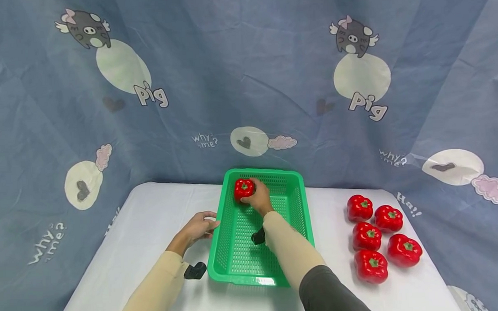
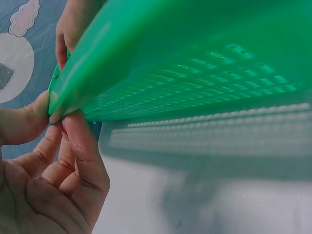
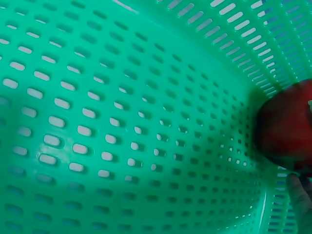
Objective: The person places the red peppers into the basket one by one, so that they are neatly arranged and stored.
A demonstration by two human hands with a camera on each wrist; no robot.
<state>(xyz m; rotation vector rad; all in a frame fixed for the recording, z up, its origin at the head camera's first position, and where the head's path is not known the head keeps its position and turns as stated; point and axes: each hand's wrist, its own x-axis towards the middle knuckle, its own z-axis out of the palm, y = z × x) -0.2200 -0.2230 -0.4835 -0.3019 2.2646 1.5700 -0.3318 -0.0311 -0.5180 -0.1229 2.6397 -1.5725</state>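
In the head view a green perforated plastic basket (image 1: 253, 280) stands in the middle of the white table. My right hand (image 1: 260, 198) reaches inside and grips a red bell pepper (image 1: 243, 187) in the far left corner. The right wrist view shows that pepper (image 3: 285, 126) against the basket wall, with a fingertip (image 3: 300, 200) below it. My left hand (image 1: 200, 226) is at the basket's left side. In the left wrist view the thumb (image 2: 27, 119) and fingers of that hand pinch the basket rim (image 2: 73, 92).
Several more red bell peppers (image 1: 367, 236) lie in a group on the white table (image 1: 329, 207), right of the basket. A blue curtain (image 1: 246, 82) with pig prints hangs behind the table. A black strap piece (image 1: 195, 270) sits at the left wrist.
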